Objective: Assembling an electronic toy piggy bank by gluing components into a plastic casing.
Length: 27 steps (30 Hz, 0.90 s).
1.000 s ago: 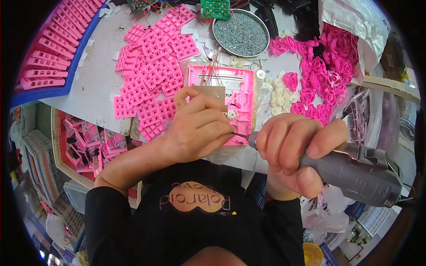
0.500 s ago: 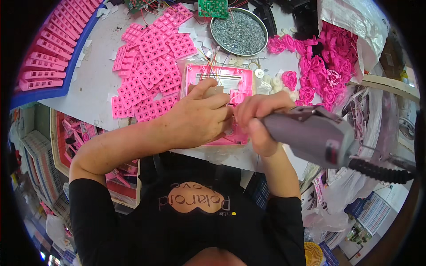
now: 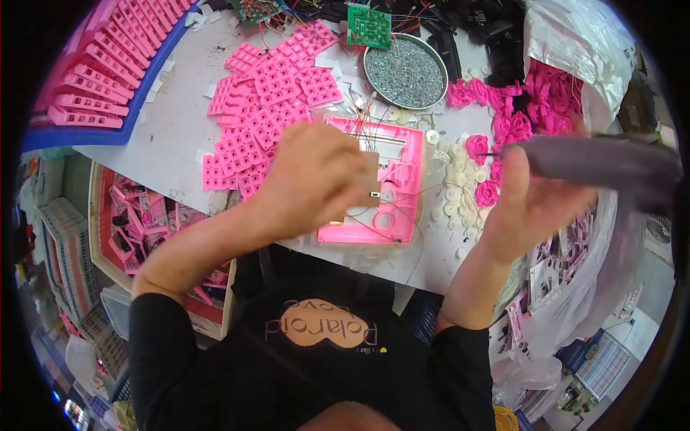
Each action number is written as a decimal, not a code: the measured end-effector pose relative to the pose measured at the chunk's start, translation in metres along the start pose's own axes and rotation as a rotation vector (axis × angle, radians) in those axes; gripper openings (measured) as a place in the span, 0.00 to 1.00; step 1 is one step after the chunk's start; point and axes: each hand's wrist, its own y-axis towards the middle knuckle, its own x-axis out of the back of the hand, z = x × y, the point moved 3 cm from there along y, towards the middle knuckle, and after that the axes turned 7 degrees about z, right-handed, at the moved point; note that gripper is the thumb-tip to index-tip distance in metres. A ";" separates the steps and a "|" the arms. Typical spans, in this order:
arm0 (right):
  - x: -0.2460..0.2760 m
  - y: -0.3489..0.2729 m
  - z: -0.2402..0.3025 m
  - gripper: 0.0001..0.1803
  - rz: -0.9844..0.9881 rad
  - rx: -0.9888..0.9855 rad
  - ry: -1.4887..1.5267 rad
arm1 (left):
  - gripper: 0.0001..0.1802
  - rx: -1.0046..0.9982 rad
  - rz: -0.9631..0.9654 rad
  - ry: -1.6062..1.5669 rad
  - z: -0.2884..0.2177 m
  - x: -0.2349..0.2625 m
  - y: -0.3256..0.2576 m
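My right hand (image 3: 528,212) is closed around a grey electric screwdriver (image 3: 589,158), its thin bit aimed left, over the right of the table. A pink plastic housing (image 3: 406,215) lies in the middle of the table with coloured wires rising from its far side. Inside it sits a brown circuit board (image 3: 371,194), partly covered by my left hand (image 3: 316,179). That hand hovers over the housing's left side, fingers curled and smeared by motion, so whether they pinch anything does not show. A round metal dish (image 3: 406,72) full of small screws stands beyond the housing.
Pink keypad pieces (image 3: 255,129) are heaped on the left, near a blue tray (image 3: 133,133) of upright pink parts. A green circuit board (image 3: 369,25) overlaps the dish's edge. White round parts (image 3: 453,190) and pink rings (image 3: 514,126) lie to the right, beside a plastic bag (image 3: 575,43).
My right hand has drawn the screwdriver away from the housing to the right. My left hand has lifted slightly leftward, uncovering the brown board. The whole view has shifted a little.
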 end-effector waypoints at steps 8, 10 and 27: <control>-0.057 -0.012 -0.051 0.13 0.401 -0.169 -1.007 | 0.13 0.289 -0.076 0.082 0.038 -0.015 0.015; -0.063 -0.012 -0.060 0.13 0.460 -0.198 -1.079 | 0.14 0.304 -0.062 0.093 0.038 -0.021 0.018; -0.065 -0.042 -0.048 0.09 0.545 0.176 -0.525 | 0.08 0.305 -0.115 0.104 0.036 -0.024 0.020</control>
